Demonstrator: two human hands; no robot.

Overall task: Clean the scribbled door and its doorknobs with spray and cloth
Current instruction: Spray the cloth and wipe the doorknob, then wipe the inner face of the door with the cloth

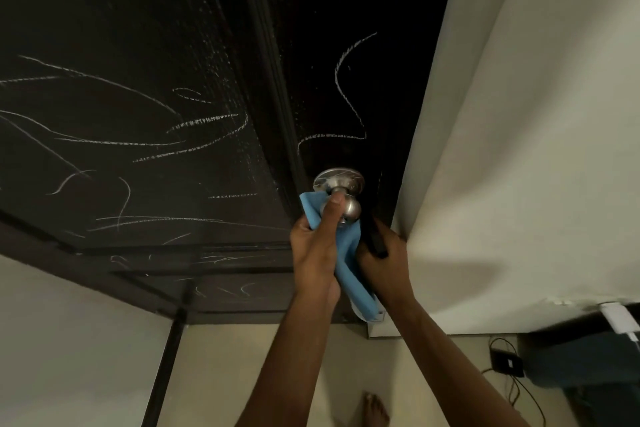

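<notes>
Left hand pinched the soft, limp blue cloth against the smooth, likely slippery metal doorknob at the scribbled door's right edge, while right hand fingers curled around the door edge.

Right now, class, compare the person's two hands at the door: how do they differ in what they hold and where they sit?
The left hand grips the blue cloth, its thumb pressing on the metal doorknob; the right hand grips the dark door's edge, no cloth in it. The left hand sits on the scribbled face; the right sits beside the pale wall. Both are curled in a grip.
</notes>
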